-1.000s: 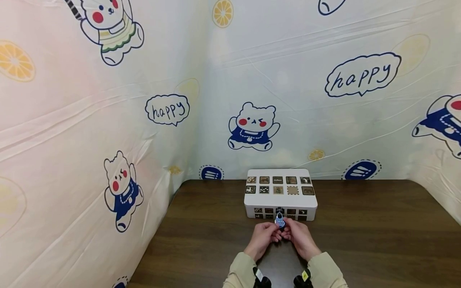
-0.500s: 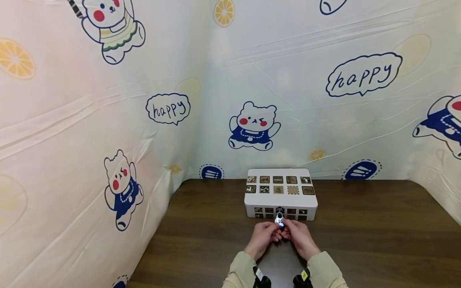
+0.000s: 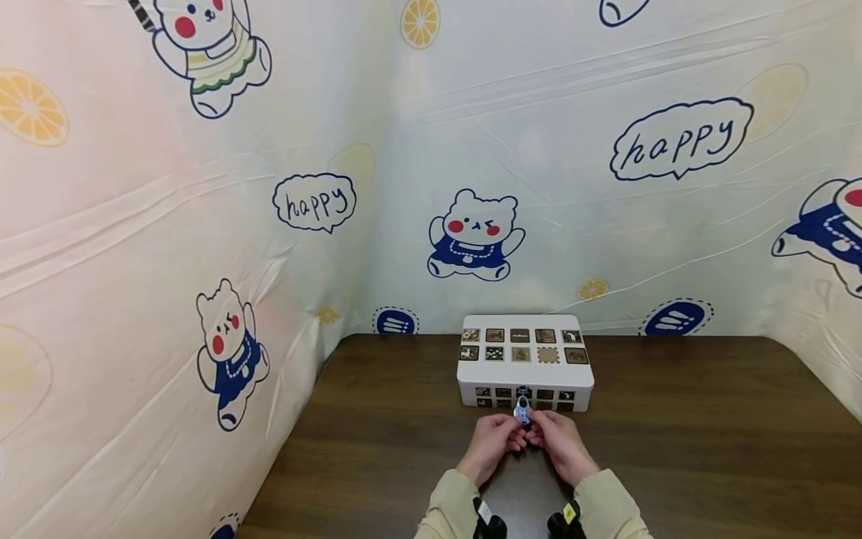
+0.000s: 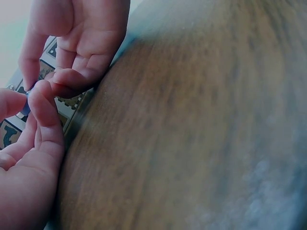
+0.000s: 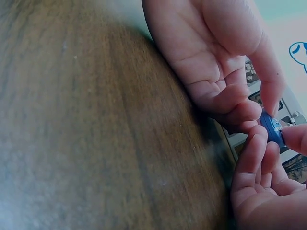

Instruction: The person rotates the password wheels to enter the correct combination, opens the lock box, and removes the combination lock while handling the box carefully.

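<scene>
A small blue combination padlock (image 3: 522,412) with a silver shackle sits at the front of a white tin box (image 3: 465,378), just below the box's dark front clasp (image 3: 523,391). My left hand (image 3: 490,446) grips the padlock from the left and my right hand (image 3: 560,448) from the right. In the right wrist view, fingers and thumbs of both hands pinch the blue lock body (image 5: 272,130). Most of the lock is hidden behind fingers in the left wrist view. Whether the shackle runs through the clasp is too small to tell.
The box stands at the back of a dark wooden table (image 3: 707,427), against a printed cloth (image 3: 552,150). Rows of small square pictures cover its lid and front. More cloth hangs along the left side.
The padlock's face turned from blue to shiny silver and back to blue, as if tilted slightly. Both hands keep nearly the same place, and the box has not moved.
</scene>
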`<state>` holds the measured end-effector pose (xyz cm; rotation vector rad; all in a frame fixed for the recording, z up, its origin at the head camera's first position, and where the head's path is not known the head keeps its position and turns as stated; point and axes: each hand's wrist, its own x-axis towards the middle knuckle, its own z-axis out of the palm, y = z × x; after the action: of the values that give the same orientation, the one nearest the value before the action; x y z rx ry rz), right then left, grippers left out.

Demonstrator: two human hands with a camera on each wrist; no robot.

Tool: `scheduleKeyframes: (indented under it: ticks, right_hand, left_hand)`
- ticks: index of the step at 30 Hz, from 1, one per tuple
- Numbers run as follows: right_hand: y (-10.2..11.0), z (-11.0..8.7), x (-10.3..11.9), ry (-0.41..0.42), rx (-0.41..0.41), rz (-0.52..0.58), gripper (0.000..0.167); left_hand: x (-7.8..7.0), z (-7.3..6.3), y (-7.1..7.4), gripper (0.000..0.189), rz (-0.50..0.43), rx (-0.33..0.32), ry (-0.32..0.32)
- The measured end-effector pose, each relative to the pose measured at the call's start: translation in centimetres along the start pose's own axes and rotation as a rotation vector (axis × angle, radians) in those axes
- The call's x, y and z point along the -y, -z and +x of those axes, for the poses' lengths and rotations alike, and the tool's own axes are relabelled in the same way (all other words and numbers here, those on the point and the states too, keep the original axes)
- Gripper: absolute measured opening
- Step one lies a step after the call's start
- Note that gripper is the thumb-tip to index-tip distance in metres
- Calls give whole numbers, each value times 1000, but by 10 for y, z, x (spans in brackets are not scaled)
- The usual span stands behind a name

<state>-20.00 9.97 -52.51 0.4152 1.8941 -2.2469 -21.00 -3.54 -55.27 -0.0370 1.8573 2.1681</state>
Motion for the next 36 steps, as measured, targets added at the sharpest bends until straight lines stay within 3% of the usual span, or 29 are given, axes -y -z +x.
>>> scheduleKeyframes:
  ticks: [23, 31, 36]
  right_hand:
    - [3, -1, -1, -9, 8, -11, 22]
    - [4, 1, -2, -14, 11, -8, 22]
    - [3, 2, -4, 5, 7, -12, 24]
  left_hand:
    - [1, 3, 0, 17, -38, -1, -8]
    - [-1, 5, -1, 23, -156, -56, -17]
    - [-3, 2, -4, 21, -170, -123, -52]
